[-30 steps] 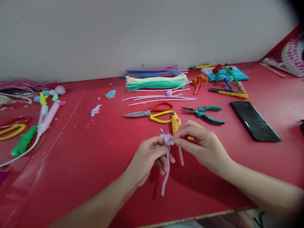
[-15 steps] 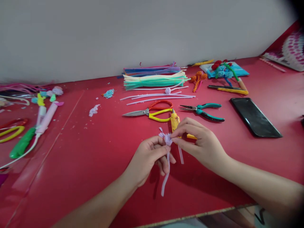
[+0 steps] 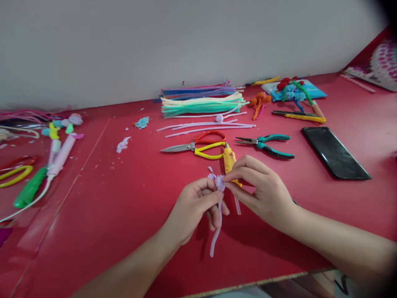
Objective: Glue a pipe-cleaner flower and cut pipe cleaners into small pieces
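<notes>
A small lilac pipe-cleaner flower (image 3: 219, 182) is held between my two hands over the red table, its stem hanging down below. My left hand (image 3: 200, 203) pinches it just under the head, between thumb and fingers. With thumb and fingertips together, my right hand (image 3: 259, 184) grips the right side of the flower's petals. Right behind the fingers lies a yellow glue gun (image 3: 228, 159), partly covered by my right hand, with a clear glue stick (image 3: 237, 206) poking out toward me. Scissors (image 3: 195, 147) with red and yellow handles lie beyond the flower.
Teal-handled pliers (image 3: 263, 145) and a black phone (image 3: 336, 153) lie to the right. Pipe-cleaner bundles (image 3: 203, 103) sit near the wall, with loose lilac strands (image 3: 211, 127) before them. Orange (image 3: 259, 102) and blue flowers (image 3: 293, 93) are behind. A pink glue gun (image 3: 63, 155) lies left.
My right hand has shifted very slightly at the flower's petals, and the view has moved a little. My left hand keeps its hold on the flower.
</notes>
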Tool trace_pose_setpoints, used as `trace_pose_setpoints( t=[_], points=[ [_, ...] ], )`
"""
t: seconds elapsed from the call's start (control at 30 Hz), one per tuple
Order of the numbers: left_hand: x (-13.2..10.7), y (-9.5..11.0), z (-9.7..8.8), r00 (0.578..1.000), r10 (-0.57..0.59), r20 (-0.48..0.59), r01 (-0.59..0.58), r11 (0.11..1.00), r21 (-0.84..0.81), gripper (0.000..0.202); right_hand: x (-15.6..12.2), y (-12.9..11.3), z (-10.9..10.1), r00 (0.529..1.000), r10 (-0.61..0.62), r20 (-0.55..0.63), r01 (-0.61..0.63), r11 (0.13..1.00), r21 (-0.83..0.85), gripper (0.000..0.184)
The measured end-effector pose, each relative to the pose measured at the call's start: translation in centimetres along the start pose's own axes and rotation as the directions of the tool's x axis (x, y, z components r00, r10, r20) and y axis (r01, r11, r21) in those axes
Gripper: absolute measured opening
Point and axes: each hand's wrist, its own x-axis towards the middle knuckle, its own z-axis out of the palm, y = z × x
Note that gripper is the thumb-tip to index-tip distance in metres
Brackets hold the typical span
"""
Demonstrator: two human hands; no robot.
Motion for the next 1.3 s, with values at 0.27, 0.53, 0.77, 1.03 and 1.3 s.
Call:
trace_pose_setpoints(
  t=[0.27, 0.53, 0.77, 1.03, 1.3],
  points=[
    [-0.03, 0.18, 0.02, 1.000, -0.004, -0.024, 0.004, 1.000, 0.004, 0.015, -0.05, -0.41, -0.17, 0.998, -0.043, -0.043, 0.041, 0.998, -0.050, 0.014],
    [-0.20, 0.01, 0.02, 0.998, 0.047, -0.039, -0.044, 0.996, 0.074, 0.016, -0.18, -0.39, -0.14, 0.997, -0.075, -0.034, 0.071, 0.993, -0.099, 0.015],
    [-0.30, 0.12, 0.22, 0.996, 0.072, -0.061, -0.065, 0.993, 0.103, 0.015, -0.32, -0.53, -0.23, 0.996, -0.084, -0.023, 0.080, 0.988, -0.134, 0.015],
    [-0.48, 0.22, 0.32, 0.993, 0.106, -0.059, -0.094, 0.981, 0.168, 0.012, -0.45, -0.79, -0.29, 0.997, -0.081, -0.009, 0.079, 0.989, -0.126, 0.016],
    [-0.72, 0.22, 0.32, 0.991, 0.123, -0.049, -0.109, 0.967, 0.230, 0.013, -0.37, -0.81, -0.18, 0.999, -0.034, 0.005, 0.034, 0.998, -0.049, 0.016]
  ],
)
